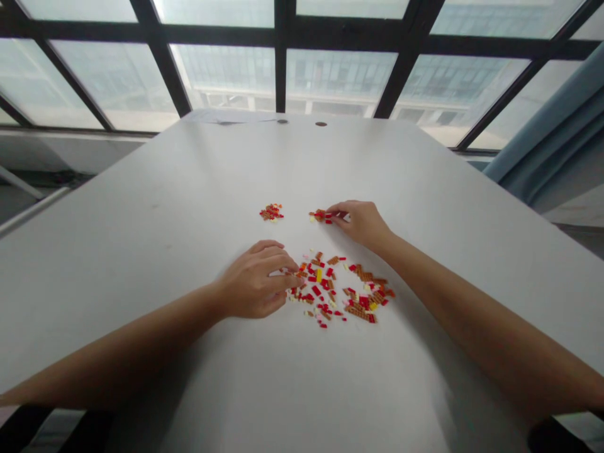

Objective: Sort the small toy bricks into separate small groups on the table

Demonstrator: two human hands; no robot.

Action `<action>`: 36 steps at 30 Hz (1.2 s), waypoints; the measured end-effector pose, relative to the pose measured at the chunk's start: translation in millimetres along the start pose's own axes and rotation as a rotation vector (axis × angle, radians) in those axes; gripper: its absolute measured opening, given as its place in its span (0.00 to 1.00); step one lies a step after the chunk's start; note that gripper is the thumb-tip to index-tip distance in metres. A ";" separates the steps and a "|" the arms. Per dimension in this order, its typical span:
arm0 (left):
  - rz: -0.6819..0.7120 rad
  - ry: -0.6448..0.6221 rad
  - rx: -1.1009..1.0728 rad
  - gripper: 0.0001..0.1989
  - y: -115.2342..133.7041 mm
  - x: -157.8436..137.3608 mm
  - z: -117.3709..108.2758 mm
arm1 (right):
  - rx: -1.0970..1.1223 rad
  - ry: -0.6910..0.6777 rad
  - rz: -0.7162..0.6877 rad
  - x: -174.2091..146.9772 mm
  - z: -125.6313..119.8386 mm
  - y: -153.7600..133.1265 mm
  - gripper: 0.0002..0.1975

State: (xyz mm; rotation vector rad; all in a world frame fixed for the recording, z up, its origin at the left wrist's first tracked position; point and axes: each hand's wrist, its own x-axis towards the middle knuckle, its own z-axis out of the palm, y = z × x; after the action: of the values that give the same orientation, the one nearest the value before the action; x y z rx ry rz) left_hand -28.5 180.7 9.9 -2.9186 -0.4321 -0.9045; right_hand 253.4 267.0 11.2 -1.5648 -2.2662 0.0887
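Observation:
Small toy building bricks in red, brown, yellow and cream lie loose on the white table. The largest spread of bricks is in the middle. My left hand rests over its left edge, fingers outstretched and slightly apart, the tips touching or just above the bricks. Farther out, my right hand has thumb and forefinger pinched at a red brick. That brick sits at the right side of a small brown and red cluster; whether the pieces are joined cannot be made out.
Left of the small cluster lies another little heap of bricks. Two round dark spots show near the table's far edge. Beyond it stands a dark-framed window, with a blue curtain at the right.

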 end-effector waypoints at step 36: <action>0.012 0.016 0.000 0.14 1.4 1.4 -1.0 | -0.057 0.005 -0.274 -31.2 -24.5 9.3 0.15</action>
State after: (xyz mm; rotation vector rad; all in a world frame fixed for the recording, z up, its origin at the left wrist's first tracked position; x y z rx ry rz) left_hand -27.6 179.6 11.6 -2.9092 -0.4130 -0.9250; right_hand 279.6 238.1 22.8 -1.2634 -2.4740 -0.0543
